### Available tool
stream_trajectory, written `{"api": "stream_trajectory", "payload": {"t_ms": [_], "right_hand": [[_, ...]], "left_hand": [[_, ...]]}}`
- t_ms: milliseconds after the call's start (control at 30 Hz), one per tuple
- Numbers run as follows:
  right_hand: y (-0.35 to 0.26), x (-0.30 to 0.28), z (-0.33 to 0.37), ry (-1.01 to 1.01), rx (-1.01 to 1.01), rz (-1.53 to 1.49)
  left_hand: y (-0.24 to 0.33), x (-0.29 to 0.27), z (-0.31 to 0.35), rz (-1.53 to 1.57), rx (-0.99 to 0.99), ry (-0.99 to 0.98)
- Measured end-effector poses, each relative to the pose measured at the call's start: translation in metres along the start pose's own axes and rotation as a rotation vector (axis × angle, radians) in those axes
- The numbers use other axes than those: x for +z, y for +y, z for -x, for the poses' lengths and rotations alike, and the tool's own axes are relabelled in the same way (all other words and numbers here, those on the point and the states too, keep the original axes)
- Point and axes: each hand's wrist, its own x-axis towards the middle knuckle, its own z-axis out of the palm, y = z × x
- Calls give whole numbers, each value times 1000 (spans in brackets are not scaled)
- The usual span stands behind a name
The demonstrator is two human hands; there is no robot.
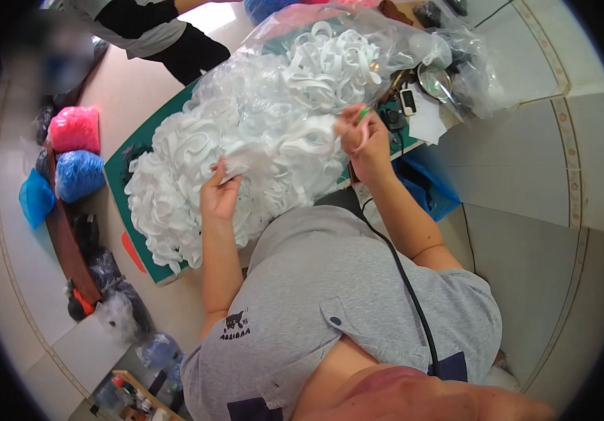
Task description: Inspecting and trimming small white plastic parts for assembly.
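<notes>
A big heap of white looped fabric bands (182, 168) covers most of the green table in front of me. My left hand (220, 196) is at the middle of the heap, with a white band (247, 163) pinched between thumb and fingers; the band is smeared by motion. My right hand (368, 144) is raised over the heap's right side, its fingers curled and partly blurred. A small green and pink thing (363, 118) shows in its grip, but I cannot make out its kind. More white bands (330, 63) lie on clear plastic at the far side.
The green tabletop (121, 184) shows along the left edge. A small black-and-white device (407, 102) and a round metal dish (433, 81) are at the right. Pink (74, 129) and blue (79, 175) bags stand at far left. Another person (151, 35) is across the table.
</notes>
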Motion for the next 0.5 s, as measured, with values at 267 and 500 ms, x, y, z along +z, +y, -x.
{"api": "stream_trajectory", "payload": {"t_ms": [267, 500], "right_hand": [[-50, -55, -50, 112, -96, -315], [-39, -69, -104, 159, 98, 26]], "left_hand": [[46, -3, 21, -54, -2, 78], [-1, -84, 23, 81, -786, -130]]}}
